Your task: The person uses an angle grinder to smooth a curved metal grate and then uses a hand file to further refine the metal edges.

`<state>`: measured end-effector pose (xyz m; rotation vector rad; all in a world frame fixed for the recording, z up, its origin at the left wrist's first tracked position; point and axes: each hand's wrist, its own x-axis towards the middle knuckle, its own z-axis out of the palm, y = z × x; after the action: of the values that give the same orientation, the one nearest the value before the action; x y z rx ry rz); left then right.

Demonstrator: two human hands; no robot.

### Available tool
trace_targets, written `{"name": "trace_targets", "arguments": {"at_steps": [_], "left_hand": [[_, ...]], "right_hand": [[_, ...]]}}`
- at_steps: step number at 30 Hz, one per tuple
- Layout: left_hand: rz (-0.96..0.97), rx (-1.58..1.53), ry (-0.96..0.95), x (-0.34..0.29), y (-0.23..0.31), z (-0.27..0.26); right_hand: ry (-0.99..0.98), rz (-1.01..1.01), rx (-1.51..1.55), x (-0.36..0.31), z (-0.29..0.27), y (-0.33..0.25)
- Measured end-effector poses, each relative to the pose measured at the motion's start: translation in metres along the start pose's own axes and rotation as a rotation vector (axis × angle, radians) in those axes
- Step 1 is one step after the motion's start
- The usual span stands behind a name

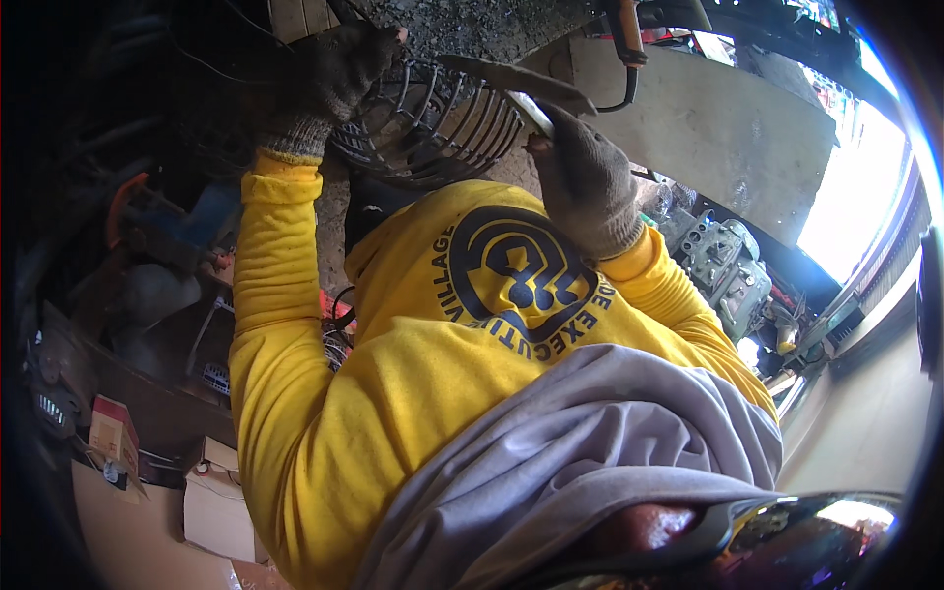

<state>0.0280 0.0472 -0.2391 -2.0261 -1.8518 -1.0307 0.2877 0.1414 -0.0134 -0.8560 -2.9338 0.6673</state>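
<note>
A round cage of curved dark metal rods (492, 123) is in front of my chest, at the edge of a dark, grimy work surface. My left hand (344, 74), in a dark knit glove, is closed at the cage's left upper side; shadow hides exactly what its fingers grip. Gloved too, my right hand (590, 182) is right of the cage, closed on a pale flat bar (532, 113). Just above that bar, a long flat dark metal piece (521, 83) reaches over the cage's top; I cannot tell whether the two are joined.
An orange-and-black power tool (626, 39) with a cable is at the far edge. Beside it leans a large grey board (718, 138). A grey-green machine part (728, 270) lies to my right. Cardboard boxes (218, 501) and clutter are at my left.
</note>
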Motion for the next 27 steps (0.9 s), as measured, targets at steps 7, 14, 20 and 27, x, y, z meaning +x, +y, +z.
{"name": "trace_targets", "arguments": {"at_steps": [7, 14, 20, 27], "left_hand": [[0.013, 0.159, 0.026, 0.000, 0.007, -0.003], [-0.192, 0.034, -0.086, 0.001, 0.014, -0.009], [-0.698, -0.599, -0.057, 0.047, 0.054, -0.084], [-0.730, -0.475, 0.000, 0.068, 0.065, -0.128]], "right_hand": [[0.016, 0.012, 0.063, -0.004, 0.003, 0.003], [0.106, -0.018, 0.263, 0.001, 0.010, 0.023], [0.436, 0.318, 0.809, 0.010, -0.012, 0.047], [0.507, 0.280, 0.961, 0.011, -0.020, 0.060]]}}
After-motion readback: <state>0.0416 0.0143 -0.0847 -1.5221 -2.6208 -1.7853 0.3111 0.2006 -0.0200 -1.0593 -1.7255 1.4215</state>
